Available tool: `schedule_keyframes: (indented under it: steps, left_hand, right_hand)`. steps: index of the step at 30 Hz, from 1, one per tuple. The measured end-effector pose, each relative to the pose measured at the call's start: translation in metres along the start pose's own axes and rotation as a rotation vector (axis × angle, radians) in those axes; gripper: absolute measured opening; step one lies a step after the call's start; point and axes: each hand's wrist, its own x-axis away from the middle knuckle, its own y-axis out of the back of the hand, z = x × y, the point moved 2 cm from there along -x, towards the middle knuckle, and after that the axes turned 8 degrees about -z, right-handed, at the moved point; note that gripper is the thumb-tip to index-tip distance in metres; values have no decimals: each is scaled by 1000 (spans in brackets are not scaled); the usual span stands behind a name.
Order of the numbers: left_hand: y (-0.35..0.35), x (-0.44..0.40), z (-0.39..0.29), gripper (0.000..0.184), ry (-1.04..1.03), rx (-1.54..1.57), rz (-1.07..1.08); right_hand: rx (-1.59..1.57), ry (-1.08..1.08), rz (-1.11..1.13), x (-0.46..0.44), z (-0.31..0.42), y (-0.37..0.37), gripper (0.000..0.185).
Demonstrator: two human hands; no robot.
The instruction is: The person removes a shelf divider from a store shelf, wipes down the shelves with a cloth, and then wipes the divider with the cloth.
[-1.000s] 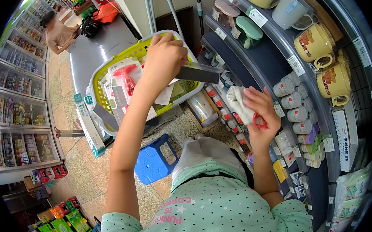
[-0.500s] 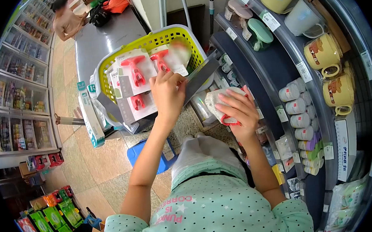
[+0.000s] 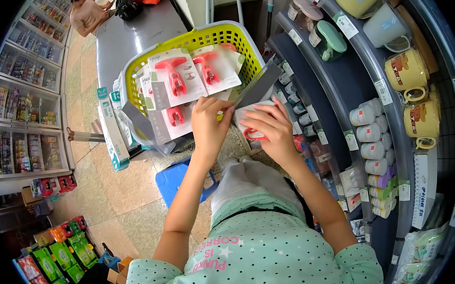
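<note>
My right hand (image 3: 270,131) is curled around a white package with a red part (image 3: 255,134), partly hidden behind the fingers. Beside it, my left hand (image 3: 209,126) is pinched, its fingertips close to the package's near end; whether anything is between them is hidden. Just beyond the hands stands a yellow-green basket (image 3: 178,41) with a grey flap on its near side. In it lie several carded packs with red peeler-like tools, one pack (image 3: 187,75) on top at the left and another (image 3: 225,71) to its right.
At right, curved shelves hold cream mugs (image 3: 405,71), small white-lidded jars (image 3: 373,132) and lidded containers. A blue plastic stool (image 3: 175,181) is on the tiled floor. Left are display cases (image 3: 22,109). A person (image 3: 88,14) is by the grey counter (image 3: 130,32).
My right hand has moved left with the package, close to my left hand. The blurred pack at the basket's right now lies still and clear. The view has shifted slightly.
</note>
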Motion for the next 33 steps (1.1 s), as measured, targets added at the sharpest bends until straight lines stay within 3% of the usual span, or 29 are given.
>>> schedule_keyframes:
  steps: [7, 18, 21, 25, 33]
  left_hand:
    - [0, -1, -4, 9, -85, -87, -11]
    - [-2, 2, -6, 8, -115, -122, -36]
    - [-2, 2, -6, 7, -116, -123, -35]
    - [-2, 1, -8, 7, -129, -122, -30]
    - [0, 0, -10, 7, -103, -118, 26]
  right_hand:
    - [58, 59, 93, -2, 7, -22, 33]
    - [24, -1, 319, -7, 0, 16, 28]
    - [27, -31, 279, -10, -1, 26, 30]
    - [55, -11, 54, -21, 14, 17, 35]
    - [68, 72, 82, -2, -10, -17, 36]
